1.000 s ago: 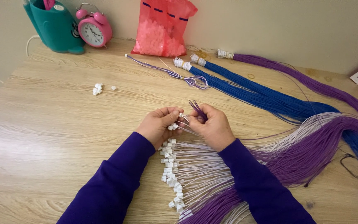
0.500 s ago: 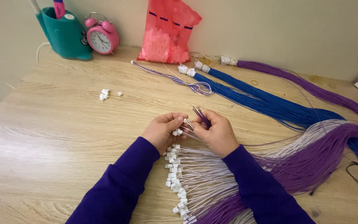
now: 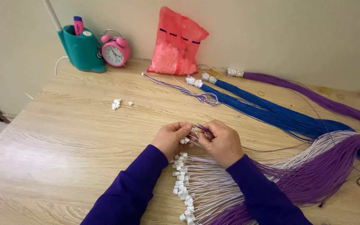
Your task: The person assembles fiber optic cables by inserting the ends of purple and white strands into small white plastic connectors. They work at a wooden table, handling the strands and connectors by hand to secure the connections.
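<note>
**Both hands pinched together over a fan of connector-tipped wires**

The left hand [image 3: 172, 139] and the right hand [image 3: 221, 141] meet at the middle of the pale wood-grain worktop [image 3: 63, 141], fingertips curled in and nearly touching. The left hand's fingers are closed around a small white plastic connector [image 3: 184, 141]; the right hand's thumb and fingers are pinched shut on a few thin purple wires [image 3: 203, 128] that run up to that connector. Both arms wear dark purple sleeves [image 3: 134, 187].

Directly beneath the hands, toward the person, lies a spread fan of thin white-and-lilac wires with white connector ends [image 3: 183, 183], the connectors lined up in a rough column under the left wrist. These wires sweep right into a thick purple wire bundle [image 3: 330, 171].

Beyond the hands lie a small looped purple wire strand [image 3: 196, 95], a long blue wire bundle [image 3: 271, 112] and a second purple bundle [image 3: 313, 98] along the far right. A few loose white connectors [image 3: 116, 104] sit well to the left. Against the wall stand a teal pen holder [image 3: 81, 50], a pink alarm clock [image 3: 115, 51] and a red plastic bag [image 3: 176, 43].
</note>
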